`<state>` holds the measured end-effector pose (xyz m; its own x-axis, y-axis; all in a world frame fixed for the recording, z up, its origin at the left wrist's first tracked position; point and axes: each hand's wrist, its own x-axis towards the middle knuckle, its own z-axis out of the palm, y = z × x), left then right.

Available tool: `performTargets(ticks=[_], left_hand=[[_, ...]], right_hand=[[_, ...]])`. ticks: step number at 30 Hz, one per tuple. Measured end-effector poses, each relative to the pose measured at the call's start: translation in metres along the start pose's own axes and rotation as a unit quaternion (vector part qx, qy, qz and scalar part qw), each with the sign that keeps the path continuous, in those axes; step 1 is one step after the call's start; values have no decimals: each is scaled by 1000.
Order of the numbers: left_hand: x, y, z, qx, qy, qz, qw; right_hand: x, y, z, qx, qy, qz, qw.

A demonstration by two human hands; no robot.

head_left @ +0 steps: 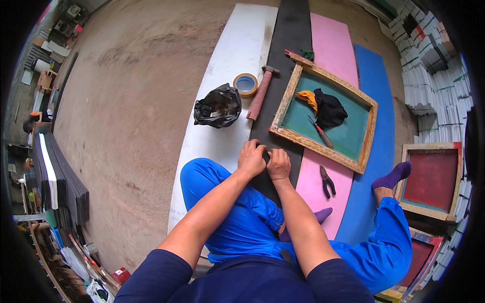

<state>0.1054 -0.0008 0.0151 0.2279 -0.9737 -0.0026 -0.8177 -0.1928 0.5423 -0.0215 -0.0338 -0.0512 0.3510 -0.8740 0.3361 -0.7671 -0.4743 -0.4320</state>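
Observation:
My left hand and my right hand are close together above the black foam strip, fingers curled and pinched. Whatever sits between their fingertips is too small or dark to make out. Beyond them lies a hammer with a red wrapped handle. A wooden-framed screen with green mesh rests to the right, bearing a black cloth, an orange cloth and a screwdriver-like tool with a dark handle. Pliers lie nearer me on the pink strip.
An open black plastic bag and a tape roll stand on the white strip. A blue strip lies at right. Farther right are stacked white bundles and a red-mesh screen. Dark sheets lean at left.

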Motion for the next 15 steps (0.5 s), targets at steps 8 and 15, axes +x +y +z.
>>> performTargets(ticks=[8,15], left_hand=[[1,-11,4,-46,-3,-38,998],[12,-22,0,-337,112,-210,911]], right_hand=[[20,-7,-21,86,-114,117,983],[41,22,-32,240,-271,277,890]])
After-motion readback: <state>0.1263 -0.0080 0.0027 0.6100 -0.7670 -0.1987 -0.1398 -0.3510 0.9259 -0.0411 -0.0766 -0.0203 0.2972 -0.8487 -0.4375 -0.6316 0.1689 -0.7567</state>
